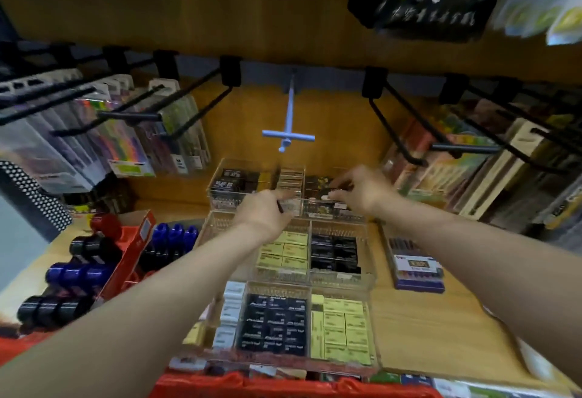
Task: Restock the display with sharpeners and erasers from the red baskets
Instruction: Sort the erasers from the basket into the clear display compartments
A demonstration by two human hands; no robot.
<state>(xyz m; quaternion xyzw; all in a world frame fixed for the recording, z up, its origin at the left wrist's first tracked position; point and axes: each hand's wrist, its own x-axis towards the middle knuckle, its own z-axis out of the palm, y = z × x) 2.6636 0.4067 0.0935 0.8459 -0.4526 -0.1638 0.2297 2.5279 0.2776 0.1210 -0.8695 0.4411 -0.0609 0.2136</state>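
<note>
A small white eraser (327, 197) pinched by the right hand (362, 190) could be dropped into the wrong compartment of the rear clear tray (220, 199), which is gripped at its front wall by the left hand (264, 212).

Dark blue and black round plastic bottles (77, 275) lie in rows beside a red cardboard box (132, 249); a purple flat pen box (417, 267) rests on the wooden shelf (441, 334), under a pale blue plastic hook (288, 120)

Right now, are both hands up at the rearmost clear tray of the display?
Yes, the left hand and right hand both reach to the rearmost clear tray, the right pinching a small white item.
</note>
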